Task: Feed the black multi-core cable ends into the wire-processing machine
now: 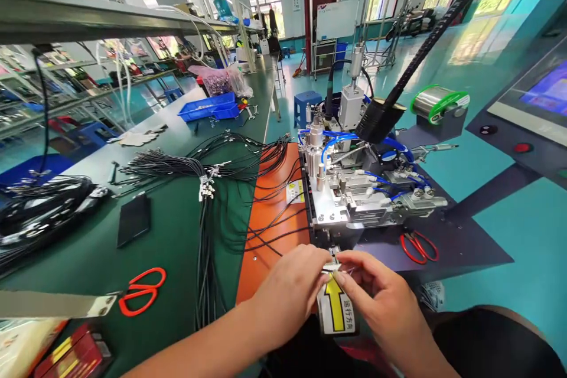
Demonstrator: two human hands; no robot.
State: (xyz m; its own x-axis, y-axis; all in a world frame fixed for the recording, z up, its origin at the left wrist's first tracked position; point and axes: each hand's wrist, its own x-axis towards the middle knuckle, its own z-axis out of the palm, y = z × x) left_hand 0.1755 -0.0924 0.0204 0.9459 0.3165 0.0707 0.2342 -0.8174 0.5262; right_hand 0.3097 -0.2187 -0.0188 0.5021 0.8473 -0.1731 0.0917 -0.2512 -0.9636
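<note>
Both hands meet at the front edge of the machine (354, 189): the left hand (290, 289) and right hand (381, 295) pinch a thin wire end (333, 267) between their fingers. It is best to keep the end straight and level with the slot, above the arrow label (336, 310).

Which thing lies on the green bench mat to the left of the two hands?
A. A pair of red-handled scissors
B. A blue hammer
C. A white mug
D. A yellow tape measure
A: the red-handled scissors lie flat on the green mat, left of the left hand and the right hand.
</note>
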